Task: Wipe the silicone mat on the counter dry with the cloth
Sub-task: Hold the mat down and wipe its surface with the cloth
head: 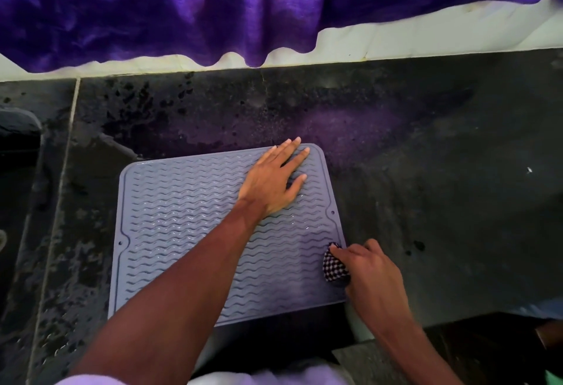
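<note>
A grey silicone mat (182, 220) with wavy ridges lies flat on the dark stone counter (426, 171). My left hand (274, 177) rests palm down on the mat's far right part, fingers spread and flat. My right hand (371, 275) is at the mat's right edge, closed on a small bunched black-and-white checked cloth (334, 265) that touches the mat near its near right corner. My left forearm crosses the mat diagonally and hides part of it.
A purple curtain (213, 12) hangs over the white wall behind the counter. The counter surface left of the mat is blotchy and wet-looking, with a seam line (65, 153). A dark object (18, 128) sits at the far left edge.
</note>
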